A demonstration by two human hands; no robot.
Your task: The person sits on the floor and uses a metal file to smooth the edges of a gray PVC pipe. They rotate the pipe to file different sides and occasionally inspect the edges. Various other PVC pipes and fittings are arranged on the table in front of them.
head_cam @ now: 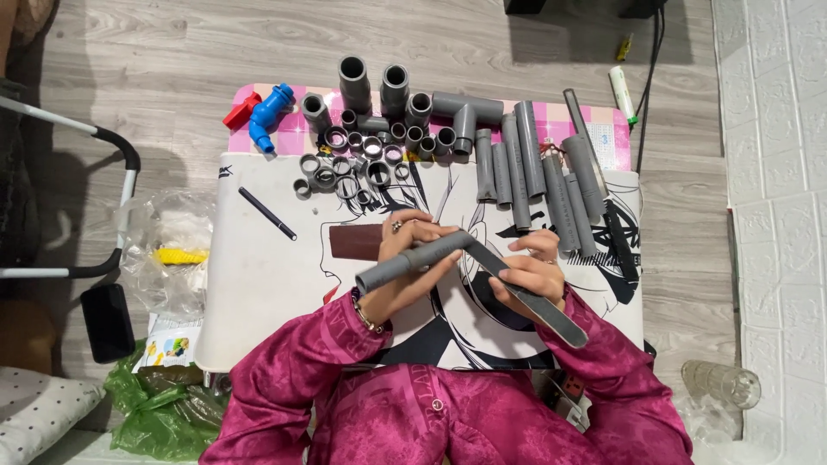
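Observation:
My left hand grips a short grey plastic pipe, held slanting over a small white table. A flat grey file is in my right hand; its far tip touches the upper end of the pipe. Both hands hover over a black line drawing on the tabletop. My sleeves are magenta.
Several grey pipe lengths, elbow and tee fittings and small rings lie along the far table edge. A blue valve with a red handle, a black pen and a brown block are nearby. Plastic bags and a phone lie on the floor at left.

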